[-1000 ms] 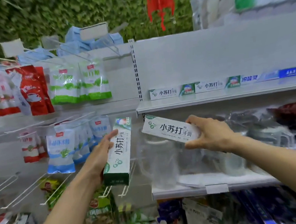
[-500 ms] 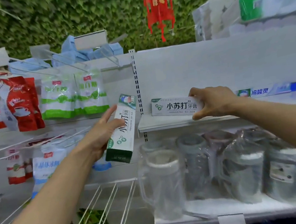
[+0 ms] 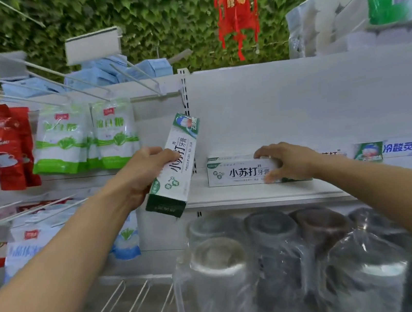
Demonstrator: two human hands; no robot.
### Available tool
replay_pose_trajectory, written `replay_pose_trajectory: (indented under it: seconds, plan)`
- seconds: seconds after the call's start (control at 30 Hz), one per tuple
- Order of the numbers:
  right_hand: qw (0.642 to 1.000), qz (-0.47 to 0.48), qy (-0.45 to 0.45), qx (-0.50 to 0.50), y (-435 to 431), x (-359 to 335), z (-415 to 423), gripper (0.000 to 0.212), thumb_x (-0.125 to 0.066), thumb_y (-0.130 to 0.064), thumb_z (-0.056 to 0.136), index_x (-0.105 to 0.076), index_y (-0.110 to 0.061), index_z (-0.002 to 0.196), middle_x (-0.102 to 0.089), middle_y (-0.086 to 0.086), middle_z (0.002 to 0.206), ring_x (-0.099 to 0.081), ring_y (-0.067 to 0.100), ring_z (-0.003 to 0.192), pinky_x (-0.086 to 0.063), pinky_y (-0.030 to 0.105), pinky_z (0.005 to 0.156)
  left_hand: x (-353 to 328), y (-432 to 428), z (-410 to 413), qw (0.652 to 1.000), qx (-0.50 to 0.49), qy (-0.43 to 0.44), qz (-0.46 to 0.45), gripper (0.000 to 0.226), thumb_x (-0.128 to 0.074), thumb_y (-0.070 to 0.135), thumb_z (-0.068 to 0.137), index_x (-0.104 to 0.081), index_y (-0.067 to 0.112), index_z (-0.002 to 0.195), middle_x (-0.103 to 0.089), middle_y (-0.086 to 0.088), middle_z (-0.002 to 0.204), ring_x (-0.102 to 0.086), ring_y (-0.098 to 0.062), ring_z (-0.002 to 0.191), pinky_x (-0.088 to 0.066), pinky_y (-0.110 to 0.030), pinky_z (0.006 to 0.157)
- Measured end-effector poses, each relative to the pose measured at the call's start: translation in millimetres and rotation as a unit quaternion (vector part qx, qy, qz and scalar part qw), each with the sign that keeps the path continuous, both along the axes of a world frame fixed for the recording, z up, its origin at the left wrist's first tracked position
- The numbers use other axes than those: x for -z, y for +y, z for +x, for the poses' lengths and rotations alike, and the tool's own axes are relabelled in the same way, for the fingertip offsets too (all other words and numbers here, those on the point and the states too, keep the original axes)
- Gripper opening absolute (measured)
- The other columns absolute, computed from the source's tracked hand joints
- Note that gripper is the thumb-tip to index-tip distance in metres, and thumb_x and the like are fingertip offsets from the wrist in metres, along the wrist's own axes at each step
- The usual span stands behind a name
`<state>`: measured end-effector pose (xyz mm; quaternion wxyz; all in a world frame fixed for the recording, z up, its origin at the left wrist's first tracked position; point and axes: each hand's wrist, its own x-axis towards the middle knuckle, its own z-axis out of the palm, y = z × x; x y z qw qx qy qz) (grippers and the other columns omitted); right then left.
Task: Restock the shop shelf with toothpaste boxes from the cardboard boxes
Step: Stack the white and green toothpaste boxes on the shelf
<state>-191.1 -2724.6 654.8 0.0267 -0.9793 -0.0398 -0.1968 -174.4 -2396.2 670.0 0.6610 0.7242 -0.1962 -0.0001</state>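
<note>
My left hand grips a white and green toothpaste box, held tilted, almost upright, just left of the white shop shelf. My right hand rests on a second toothpaste box that lies flat on the shelf, label facing me, fingers wrapped over its right end. Another box sits right behind it. More toothpaste boxes stand in a row along the shelf further right. No cardboard boxes are in view.
Hanging bags and red packets fill wire pegs on the left. Wrapped clear jugs crowd the shelf below. Tissue packs sit on top at right. A red ornament hangs against the leafy wall.
My right hand brought its box from below up onto the shelf and set it flat in front of another box. My left hand rose with its box and closed its fingers around it.
</note>
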Motion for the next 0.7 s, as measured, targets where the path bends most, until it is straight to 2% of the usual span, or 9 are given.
replay_pose_trajectory:
  seconds: [0.07, 0.1, 0.17, 0.3, 0.4, 0.5, 0.57, 0.63, 0.7]
  plan:
    - [1.0, -0.005, -0.001, 0.005, -4.6, 2.3, 9.7, 0.058, -0.067, -0.047, 0.082, -0.041, -0.042, 0.133, -0.049, -0.006, 0.135, -0.048, 0.02, 0.119, -0.043, 0.04, 0.096, -1.0, -10.1, 4.2, 1.0, 0.0, 0.0, 0.009, 0.01, -0.059, 0.016, 0.094, -0.063, 0.007, 0.096, -0.074, -0.006, 0.069, -0.066, -0.013, 0.049, -0.051, -0.02, 0.042]
    - [1.0, -0.008, 0.0, 0.01, -6.4, 3.1, 13.6, 0.059, -0.066, -0.046, 0.084, -0.039, -0.042, 0.136, -0.049, -0.005, 0.136, -0.049, 0.02, 0.117, -0.044, 0.04, 0.095, -1.5, -15.1, 5.6, 1.0, 0.002, -0.001, 0.01, 0.009, -0.059, 0.015, 0.094, -0.064, 0.008, 0.095, -0.073, -0.005, 0.068, -0.066, -0.013, 0.049, -0.051, -0.02, 0.042]
    - [1.0, -0.017, -0.001, 0.018, -8.0, 4.3, 19.5, 0.059, -0.062, -0.045, 0.087, -0.035, -0.041, 0.139, -0.049, -0.005, 0.136, -0.05, 0.019, 0.114, -0.044, 0.037, 0.093, -1.7, -22.6, 9.9, 1.0, 0.007, -0.004, 0.007, 0.01, -0.06, 0.014, 0.093, -0.064, 0.009, 0.101, -0.074, -0.006, 0.071, -0.067, -0.013, 0.051, -0.05, -0.021, 0.042]
    - [0.995, -0.081, -0.037, 0.035, -7.1, 6.5, 32.6, 0.058, -0.056, -0.048, 0.089, -0.034, -0.037, 0.141, -0.048, -0.006, 0.139, -0.047, 0.019, 0.122, -0.039, 0.037, 0.094, -0.2, -32.3, 20.6, 1.0, 0.005, -0.019, 0.01, 0.034, -0.067, 0.014, 0.088, -0.061, 0.013, 0.121, -0.075, -0.011, 0.083, -0.07, -0.017, 0.057, -0.051, -0.024, 0.044]
    - [0.992, -0.104, -0.042, 0.05, -5.4, 7.3, 40.7, 0.059, -0.056, -0.05, 0.088, -0.035, -0.035, 0.141, -0.049, -0.005, 0.139, -0.049, 0.02, 0.121, -0.04, 0.039, 0.095, 0.6, -37.9, 25.6, 0.999, 0.016, -0.025, 0.018, 0.034, -0.068, 0.014, 0.087, -0.062, 0.017, 0.121, -0.076, -0.011, 0.084, -0.07, -0.017, 0.057, -0.051, -0.024, 0.044]
    - [0.996, -0.078, -0.028, 0.044, -4.3, 5.0, 41.5, 0.06, -0.059, -0.046, 0.088, -0.035, -0.034, 0.142, -0.041, -0.004, 0.145, -0.044, 0.021, 0.126, -0.041, 0.038, 0.093, 0.2, -41.0, 26.1, 0.999, 0.035, -0.025, 0.02, 0.036, -0.069, 0.012, 0.086, -0.062, 0.021, 0.12, -0.076, -0.009, 0.083, -0.07, -0.015, 0.057, -0.051, -0.023, 0.045]
    - [0.997, -0.015, -0.073, -0.003, -0.5, 1.7, 34.7, 0.069, -0.063, -0.041, 0.087, -0.029, -0.034, 0.146, -0.027, -0.002, 0.154, -0.035, 0.021, 0.134, -0.043, 0.04, 0.096, -1.6, -41.8, 27.0, 0.998, 0.047, -0.036, 0.037, 0.041, -0.071, 0.012, 0.083, -0.062, 0.021, 0.122, -0.076, -0.007, 0.088, -0.071, -0.016, 0.061, -0.054, -0.024, 0.048]
    - [0.98, 0.028, -0.177, -0.086, 10.3, -6.3, 20.0, 0.084, -0.071, -0.037, 0.081, -0.022, -0.029, 0.149, -0.018, 0.001, 0.156, -0.028, 0.022, 0.137, -0.043, 0.044, 0.099, -6.6, -44.6, 29.3, 0.994, 0.053, -0.064, 0.071, 0.047, -0.074, 0.012, 0.08, -0.062, 0.019, 0.124, -0.076, -0.006, 0.095, -0.072, -0.018, 0.068, -0.056, -0.027, 0.052]
    - [0.96, -0.055, -0.233, -0.144, 20.8, -20.1, 2.2, 0.098, -0.076, -0.04, 0.073, -0.019, -0.022, 0.15, -0.017, 0.005, 0.157, -0.023, 0.022, 0.141, -0.031, 0.044, 0.111, -14.6, -52.9, 29.9, 0.986, 0.047, -0.107, 0.122, 0.052, -0.078, 0.013, 0.076, -0.06, 0.016, 0.124, -0.074, -0.004, 0.104, -0.072, -0.019, 0.073, -0.056, -0.027, 0.055]
